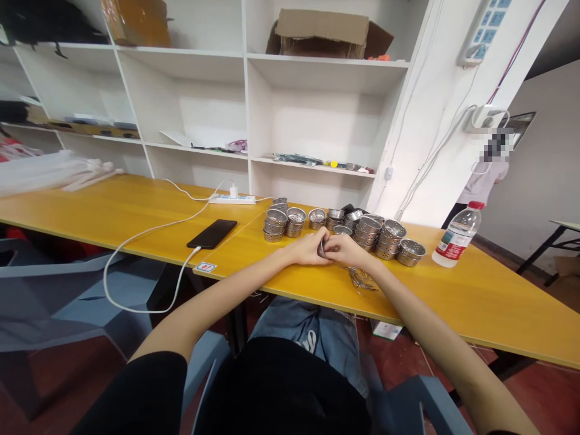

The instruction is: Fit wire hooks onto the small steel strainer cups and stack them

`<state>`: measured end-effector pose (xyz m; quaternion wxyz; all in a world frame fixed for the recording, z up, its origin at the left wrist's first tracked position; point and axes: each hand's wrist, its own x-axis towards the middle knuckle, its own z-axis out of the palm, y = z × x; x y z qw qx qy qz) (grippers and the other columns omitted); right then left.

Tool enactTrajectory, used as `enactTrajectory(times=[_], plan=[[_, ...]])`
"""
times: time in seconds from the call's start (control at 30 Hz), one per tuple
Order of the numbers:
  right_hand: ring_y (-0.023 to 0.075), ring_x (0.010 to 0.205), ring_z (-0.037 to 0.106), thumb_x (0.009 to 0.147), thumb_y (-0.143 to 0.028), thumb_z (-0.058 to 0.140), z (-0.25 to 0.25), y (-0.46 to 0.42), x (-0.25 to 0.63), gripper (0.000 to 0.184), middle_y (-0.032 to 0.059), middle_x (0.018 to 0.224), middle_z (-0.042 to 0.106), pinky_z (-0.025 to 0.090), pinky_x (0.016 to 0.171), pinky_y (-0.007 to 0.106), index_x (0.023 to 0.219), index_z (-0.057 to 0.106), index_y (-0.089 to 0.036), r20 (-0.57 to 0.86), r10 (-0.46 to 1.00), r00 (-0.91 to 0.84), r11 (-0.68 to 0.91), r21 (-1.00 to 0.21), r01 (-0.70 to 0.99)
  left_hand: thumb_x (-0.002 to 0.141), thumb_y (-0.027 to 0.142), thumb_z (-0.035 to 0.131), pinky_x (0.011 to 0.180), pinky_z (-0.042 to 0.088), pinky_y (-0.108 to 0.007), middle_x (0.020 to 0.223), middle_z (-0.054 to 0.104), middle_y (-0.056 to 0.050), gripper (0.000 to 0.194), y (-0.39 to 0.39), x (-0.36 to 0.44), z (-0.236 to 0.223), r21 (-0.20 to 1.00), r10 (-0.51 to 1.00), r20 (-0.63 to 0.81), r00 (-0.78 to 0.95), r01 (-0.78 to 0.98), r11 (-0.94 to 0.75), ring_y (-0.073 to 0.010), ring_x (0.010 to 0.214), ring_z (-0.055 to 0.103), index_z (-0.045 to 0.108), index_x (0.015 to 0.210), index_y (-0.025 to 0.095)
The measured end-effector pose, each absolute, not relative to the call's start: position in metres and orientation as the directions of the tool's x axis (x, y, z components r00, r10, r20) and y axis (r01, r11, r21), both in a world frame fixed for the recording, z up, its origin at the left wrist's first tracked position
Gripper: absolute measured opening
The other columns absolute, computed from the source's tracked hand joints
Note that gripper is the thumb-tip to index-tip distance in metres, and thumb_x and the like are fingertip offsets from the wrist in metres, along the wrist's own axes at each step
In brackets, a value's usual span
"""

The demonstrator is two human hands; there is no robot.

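Observation:
Above the table's front edge, my left hand [312,248] is closed round a small metal cup [321,247], tilted on its side and mostly hidden by the fingers. My right hand [348,250] meets it from the other side, its fingers curled together at the cup's mouth; what they pinch is hidden. Just below my right hand lies a loose heap of thin metal wire pieces [361,279]. Behind my hands stand perforated metal cups, some in stacks, such as a left stack [274,225], a right stack [388,239] and a single cup [411,252].
A black phone [212,234] on a white cable [136,232] lies left on the yellow table [480,302]. The power strip [233,199] sits behind it. A water bottle [457,234] stands right of the cups. White shelves [312,109] rise behind; a person [483,181] is far right.

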<state>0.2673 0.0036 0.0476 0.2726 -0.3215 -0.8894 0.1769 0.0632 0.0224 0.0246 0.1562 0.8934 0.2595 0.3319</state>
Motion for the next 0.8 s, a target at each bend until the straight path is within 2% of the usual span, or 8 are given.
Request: enactTrajectory(times=[0.23,0.47,0.6,0.7,0.8], plan=[[0.0139,0.063,0.053,0.079,-0.012,0.062,0.0481,0.0022,0.2644,0.015,0.0015,0.07,0.063,0.038,0.064,0.028,0.068,0.07,-0.018,0.391,0.635,-0.666,0.772,-0.357,0.525,0.071,0.046,0.081,0.063,0.041,-0.029,0.088,0.063,0.001,0.056,0.0172,0.0641,0.0278,0.463,0.573,0.502,0.648,0.359,-0.811,-0.0203,0.075,0.063,0.041,0.104,0.025],[0.0173,0.072,0.057,0.083,-0.011,0.065,0.0465,-0.0009,0.2594,0.018,0.0049,0.075,0.066,0.04,0.069,0.029,0.068,0.071,-0.019,0.476,0.614,-0.629,0.774,-0.207,0.599,0.074,0.047,0.08,0.067,0.045,-0.031,0.097,0.068,-0.003,0.059,0.0177,0.0635,0.0272,0.439,0.565,0.498,0.657,0.372,-0.818,-0.0253,0.083,0.069,0.042,0.113,0.025],[0.0176,0.075,0.059,0.085,-0.014,0.065,0.0457,-0.0009,0.2601,0.019,0.0064,0.081,0.068,0.038,0.068,0.029,0.069,0.072,-0.019,0.475,0.658,-0.584,0.719,-0.164,0.676,0.079,0.054,0.077,0.073,0.048,-0.034,0.105,0.068,-0.008,0.06,0.0191,0.0639,0.0258,0.364,0.562,0.501,0.659,0.429,-0.827,-0.0291,0.091,0.069,0.044,0.119,0.024],[0.0174,0.075,0.057,0.088,-0.016,0.065,0.0475,0.0008,0.2628,0.019,0.0059,0.079,0.067,0.037,0.068,0.029,0.07,0.072,-0.019,0.477,0.661,-0.579,0.709,-0.143,0.691,0.084,0.06,0.071,0.082,0.05,-0.039,0.107,0.066,-0.011,0.051,0.0212,0.0647,0.0239,0.262,0.557,0.524,0.644,0.501,-0.825,-0.0318,0.098,0.066,0.051,0.111,0.022],[0.0169,0.071,0.054,0.094,-0.025,0.063,0.0504,0.0034,0.2668,0.025,0.0053,0.075,0.063,0.036,0.068,0.03,0.071,0.07,-0.018,0.52,0.657,-0.546,0.7,-0.151,0.698,0.088,0.057,0.067,0.093,0.049,-0.044,0.106,0.065,-0.013,0.041,0.0235,0.0647,0.0216,0.178,0.571,0.529,0.629,0.575,-0.798,-0.033,0.105,0.063,0.057,0.103,0.021]])
